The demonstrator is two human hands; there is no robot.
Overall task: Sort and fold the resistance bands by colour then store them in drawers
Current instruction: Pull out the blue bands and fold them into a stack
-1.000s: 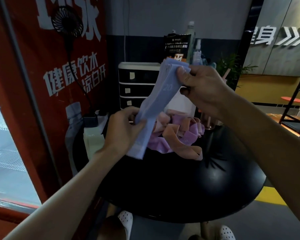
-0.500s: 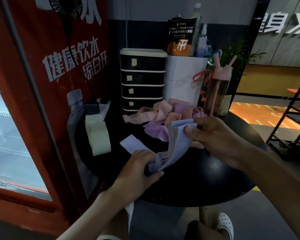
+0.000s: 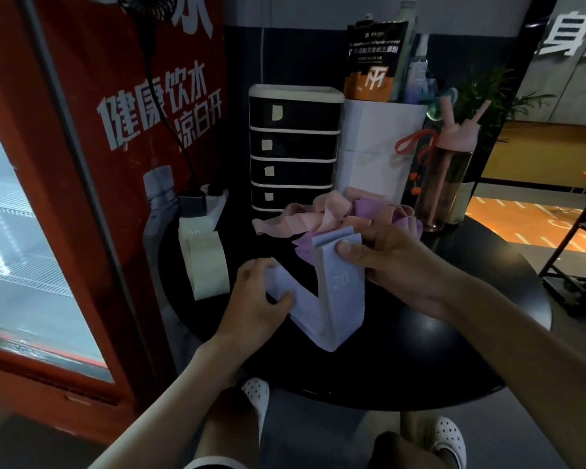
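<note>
A pale blue band [image 3: 339, 299] marked "20" is bent into a V just above the round black table [image 3: 420, 360]. My left hand [image 3: 256, 302] grips its left end, thumb on top. My right hand [image 3: 393, 262] pinches the raised right end. Behind them lies a loose heap of pink bands [image 3: 305, 218] and purple bands [image 3: 369, 211]. A folded stack of cream bands [image 3: 203, 262] sits at the table's left edge. The black drawer unit [image 3: 293, 147], with several shut drawers, stands at the back.
A white box [image 3: 376, 147] holding a pouch and bottles stands right of the drawers, with a pink-lidded water bottle [image 3: 447, 177] beside it. A power strip [image 3: 200, 201] lies at the back left. A red fridge [image 3: 65, 198] borders the table's left. My knees and white shoes show below the front edge.
The blue band came down from chest height to the table. My hands have drawn closer together, bending it into a V fold. The camera has tilted down.
</note>
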